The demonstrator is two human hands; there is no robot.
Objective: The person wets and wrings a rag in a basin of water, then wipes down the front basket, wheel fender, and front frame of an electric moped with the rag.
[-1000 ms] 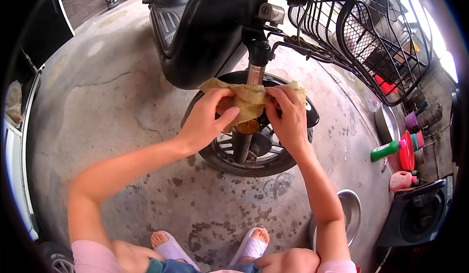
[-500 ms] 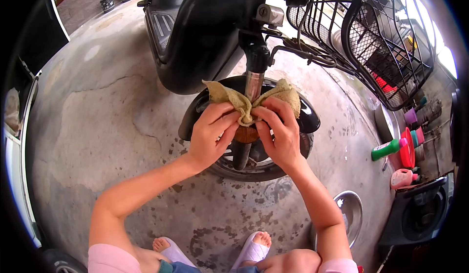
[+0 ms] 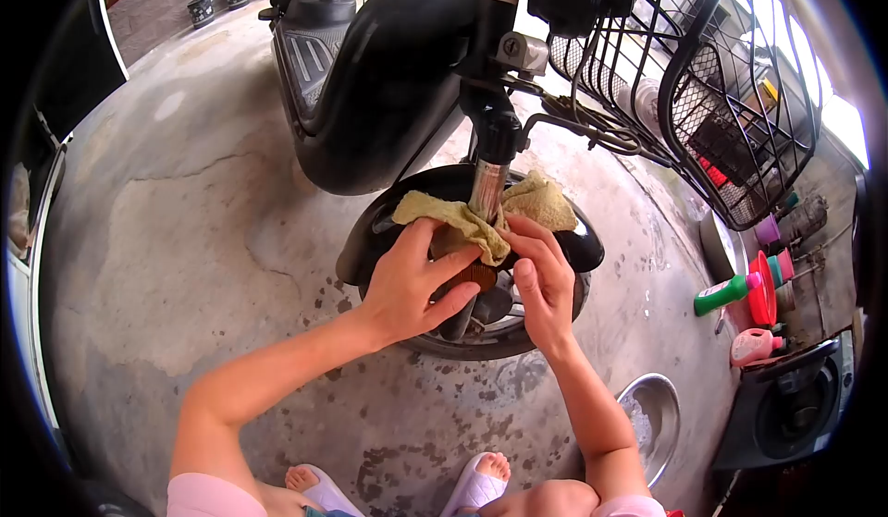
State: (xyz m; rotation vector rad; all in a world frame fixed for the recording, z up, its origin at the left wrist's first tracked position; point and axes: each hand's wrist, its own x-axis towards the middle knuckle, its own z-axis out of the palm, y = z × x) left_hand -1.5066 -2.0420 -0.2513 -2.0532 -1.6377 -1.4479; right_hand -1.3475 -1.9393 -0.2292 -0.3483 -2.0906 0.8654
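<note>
A yellow-green cloth (image 3: 444, 212) is wrapped around the lower part of the silver fork tube (image 3: 487, 189) on a black electric scooter, above its front wheel (image 3: 462, 349). My left hand (image 3: 413, 281) has its fingers on the cloth's left part, the thumb side hanging near the round orange reflector (image 3: 475, 279). On the other side, my right hand (image 3: 544, 286) pinches the cloth close to the tube, its thumb raised. The fingertips are partly hidden by folds. Beneath the cloth, the black fender (image 3: 581, 244) shows at either side.
A black wire basket (image 3: 731, 129) juts out at upper right. On the concrete floor (image 3: 185, 286) at right stand a metal basin (image 3: 664, 424), a green bottle (image 3: 726, 295), a pink jug (image 3: 754, 346) and a red basin (image 3: 762, 290). My feet are below, in light slippers (image 3: 472, 485).
My left fingers have spread, with the thumb side lower, and my right thumb has lifted. The cloth has shifted to hang more loosely around the tube. The view has moved slightly.
</note>
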